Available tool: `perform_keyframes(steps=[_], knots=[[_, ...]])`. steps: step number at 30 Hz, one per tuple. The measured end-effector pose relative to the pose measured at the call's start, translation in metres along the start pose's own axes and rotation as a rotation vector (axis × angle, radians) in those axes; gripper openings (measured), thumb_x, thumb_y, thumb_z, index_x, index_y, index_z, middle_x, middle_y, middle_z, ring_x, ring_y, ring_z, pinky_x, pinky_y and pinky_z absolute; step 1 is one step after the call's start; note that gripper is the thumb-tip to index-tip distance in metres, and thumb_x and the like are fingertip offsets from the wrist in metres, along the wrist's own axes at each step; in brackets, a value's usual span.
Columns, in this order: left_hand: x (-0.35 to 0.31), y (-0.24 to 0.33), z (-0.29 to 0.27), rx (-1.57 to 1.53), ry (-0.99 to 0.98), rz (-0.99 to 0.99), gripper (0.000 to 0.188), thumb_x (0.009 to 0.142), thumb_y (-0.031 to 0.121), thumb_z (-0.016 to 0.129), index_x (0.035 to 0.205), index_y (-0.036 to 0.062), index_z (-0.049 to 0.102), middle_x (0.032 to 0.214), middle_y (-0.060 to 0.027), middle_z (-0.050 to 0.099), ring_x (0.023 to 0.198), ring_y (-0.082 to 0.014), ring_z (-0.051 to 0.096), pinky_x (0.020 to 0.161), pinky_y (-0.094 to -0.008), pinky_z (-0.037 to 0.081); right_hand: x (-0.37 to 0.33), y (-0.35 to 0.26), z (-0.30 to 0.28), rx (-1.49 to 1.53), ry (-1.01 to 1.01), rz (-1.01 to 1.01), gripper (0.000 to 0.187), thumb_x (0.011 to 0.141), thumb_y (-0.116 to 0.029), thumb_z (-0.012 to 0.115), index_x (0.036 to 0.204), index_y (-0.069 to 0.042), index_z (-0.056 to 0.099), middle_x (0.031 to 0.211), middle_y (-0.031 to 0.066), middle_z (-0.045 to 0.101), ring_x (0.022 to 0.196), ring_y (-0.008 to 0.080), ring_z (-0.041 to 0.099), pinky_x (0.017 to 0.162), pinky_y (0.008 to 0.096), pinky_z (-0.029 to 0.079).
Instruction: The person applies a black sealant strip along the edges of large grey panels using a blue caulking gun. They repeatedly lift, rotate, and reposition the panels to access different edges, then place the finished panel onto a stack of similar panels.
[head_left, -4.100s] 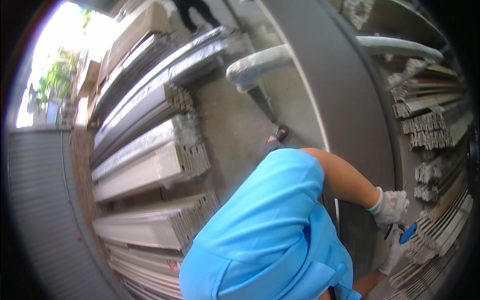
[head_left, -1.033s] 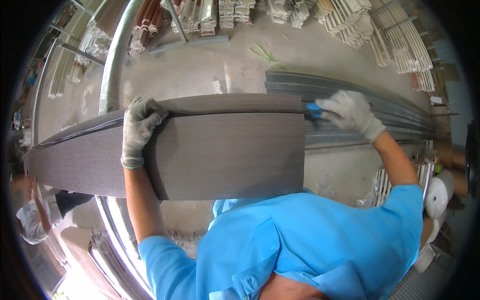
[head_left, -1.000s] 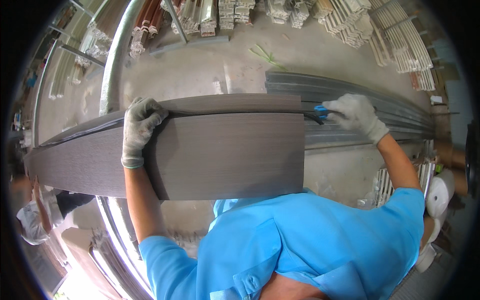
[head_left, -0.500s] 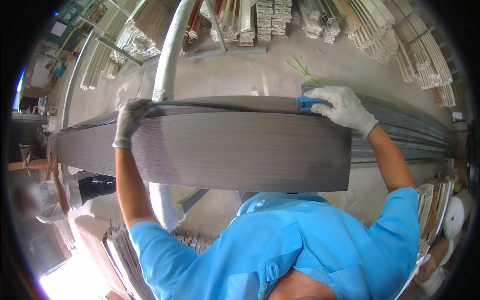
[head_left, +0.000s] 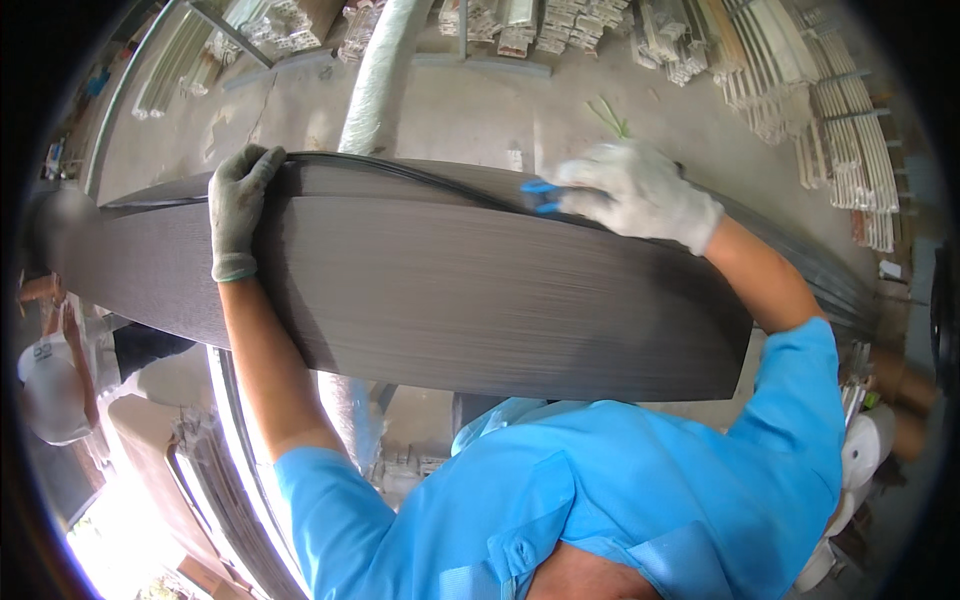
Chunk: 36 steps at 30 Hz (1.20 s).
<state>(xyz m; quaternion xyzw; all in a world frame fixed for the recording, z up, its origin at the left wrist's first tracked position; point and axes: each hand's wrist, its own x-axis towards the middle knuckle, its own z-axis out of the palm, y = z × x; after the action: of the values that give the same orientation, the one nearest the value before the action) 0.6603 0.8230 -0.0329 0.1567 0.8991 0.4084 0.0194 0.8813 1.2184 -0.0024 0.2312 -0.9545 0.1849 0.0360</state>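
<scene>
A long dark grey board (head_left: 500, 300) with fine grain lies crosswise in front of me, and a second board of the same colour shows along its far edge. My left hand (head_left: 238, 205), in a whitish glove, is closed at the far edge, its fingers on a thin black strip (head_left: 400, 174). From there the strip runs rightward along the boards in a low bow. My right hand (head_left: 640, 190), gloved too and smeared by motion, is closed around a small blue tool (head_left: 541, 196) at the strip's right part. The tool's exact kind is unclear.
Grey lengths of profile (head_left: 835, 290) extend beyond the board at the right. A pillar wrapped in shiny film (head_left: 385, 80) rises behind it. Bundles of pale profiles (head_left: 590, 22) lie on far racks. Another person (head_left: 60, 385) is by the board's left end.
My right hand has moved leftward along the far edge with the blue tool. My left hand has shifted slightly left and away, and the black strip bows more. The view has turned somewhat.
</scene>
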Motion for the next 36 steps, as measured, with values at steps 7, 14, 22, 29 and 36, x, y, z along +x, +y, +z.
perform_keyframes(steps=[7,14,22,29,36], knots=[[-0.005,-0.003,0.000,-0.100,0.022,0.064,0.020,0.090,0.020,0.073,0.092,0.0003,0.075,0.077,-0.0110,0.073,0.070,-0.0151,0.066,0.069,-0.0324,0.052,0.171,-0.031,0.071,0.045,0.110,-0.253,0.030,0.098,-0.043,0.062,0.106,-0.016,0.073,0.077,0.0097,0.072,0.070,0.0296,0.071,0.066,0.0434,0.056],[-0.008,-0.007,-0.011,0.026,0.033,0.094,0.021,0.083,0.028,0.078,0.084,0.0073,0.076,0.084,-0.0134,0.071,0.083,-0.0329,0.066,0.076,-0.0432,0.052,0.103,-0.025,0.028,0.058,0.062,-0.228,0.021,0.092,-0.026,0.069,0.107,-0.012,0.072,0.078,0.0160,0.069,0.075,0.0384,0.068,0.071,0.0487,0.054],[-0.004,0.001,-0.008,0.163,0.077,0.141,0.026,0.086,0.031,0.073,0.086,0.0061,0.077,0.088,-0.0150,0.073,0.081,-0.0317,0.070,0.077,-0.0409,0.054,0.066,-0.037,0.001,0.173,-0.116,0.099,0.029,0.089,-0.029,0.074,0.111,-0.010,0.074,0.099,0.0161,0.074,0.093,0.0361,0.070,0.080,0.0440,0.054],[0.002,-0.025,-0.036,0.064,-0.120,0.298,0.020,0.086,0.029,0.077,0.095,0.0108,0.080,0.094,-0.0105,0.078,0.087,-0.0244,0.075,0.084,-0.0366,0.057,0.132,-0.074,0.030,0.084,-0.077,0.170,0.031,0.093,-0.034,0.072,0.116,-0.014,0.073,0.106,0.0125,0.075,0.098,0.0345,0.071,0.086,0.0411,0.055],[0.059,-0.104,-0.167,0.360,-0.136,0.317,0.024,0.088,0.028,0.078,0.106,0.0128,0.080,0.105,-0.0064,0.078,0.096,-0.0207,0.073,0.092,-0.0358,0.056,0.128,-0.104,0.025,0.110,-0.050,0.359,0.038,0.091,-0.031,0.075,0.121,-0.007,0.069,0.115,0.0161,0.073,0.107,0.0353,0.069,0.092,0.0404,0.053]])
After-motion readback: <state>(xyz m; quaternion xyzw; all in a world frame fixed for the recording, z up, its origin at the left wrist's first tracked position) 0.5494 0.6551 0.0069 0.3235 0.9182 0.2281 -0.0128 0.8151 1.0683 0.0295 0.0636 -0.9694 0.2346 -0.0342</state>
